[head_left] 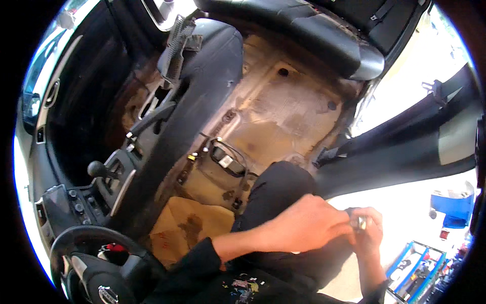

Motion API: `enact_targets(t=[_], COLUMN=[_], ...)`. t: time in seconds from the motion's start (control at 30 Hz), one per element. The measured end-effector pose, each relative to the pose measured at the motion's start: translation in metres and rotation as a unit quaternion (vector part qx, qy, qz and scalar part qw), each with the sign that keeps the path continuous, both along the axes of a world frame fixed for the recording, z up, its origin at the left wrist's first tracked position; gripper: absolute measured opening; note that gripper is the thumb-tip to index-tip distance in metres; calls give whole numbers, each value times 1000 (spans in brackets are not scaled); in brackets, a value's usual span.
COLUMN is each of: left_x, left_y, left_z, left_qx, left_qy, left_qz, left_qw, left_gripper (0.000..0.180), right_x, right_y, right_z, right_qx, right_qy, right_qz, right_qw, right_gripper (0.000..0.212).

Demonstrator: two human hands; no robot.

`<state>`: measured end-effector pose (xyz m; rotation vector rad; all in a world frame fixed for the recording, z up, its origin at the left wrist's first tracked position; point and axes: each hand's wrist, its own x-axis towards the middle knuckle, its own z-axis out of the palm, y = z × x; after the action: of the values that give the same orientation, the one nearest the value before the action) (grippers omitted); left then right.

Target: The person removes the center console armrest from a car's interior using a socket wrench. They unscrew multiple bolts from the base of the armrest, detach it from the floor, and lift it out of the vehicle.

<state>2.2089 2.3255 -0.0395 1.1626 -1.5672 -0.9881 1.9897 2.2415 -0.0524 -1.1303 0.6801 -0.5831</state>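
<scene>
Both my hands meet above my right-hand side, in front of my dark-trousered knee (281, 187). My left hand (314, 223) is closed, its back turned up and its fingers pressed against the other hand. Fingers curled, my right hand (372, 233) is closed around a small shiny metal piece (361, 222); whether it is a ring or a part cannot be made out. Something dark shows at the top of these fingers. What lies between the two hands is mostly hidden by the left one.
Around me is a stripped car interior: steering wheel (93, 233), gear lever (96, 169), handbrake (152, 120), bare floor (283, 111) with loose wiring (225, 159), brown cardboard (169, 223) and rear seat (304, 30). Outside right stand a blue-edged tool tray (417, 268) and a blue container (455, 210).
</scene>
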Motion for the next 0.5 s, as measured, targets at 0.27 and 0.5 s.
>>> enact_targets(t=[0.27,0.5], left_x=[33,78], left_y=[-14,6], left_z=[-2,-3], left_qx=[-121,52], left_qy=[-62,195], left_qz=[127,51], left_qw=[983,978], left_gripper=[17,36], right_x=[62,127], right_y=[-20,-55], right_z=[57,71], right_qx=[19,-225], right_qy=[115,168], right_qz=[133,295], right_qw=[984,913], right_gripper=[86,87])
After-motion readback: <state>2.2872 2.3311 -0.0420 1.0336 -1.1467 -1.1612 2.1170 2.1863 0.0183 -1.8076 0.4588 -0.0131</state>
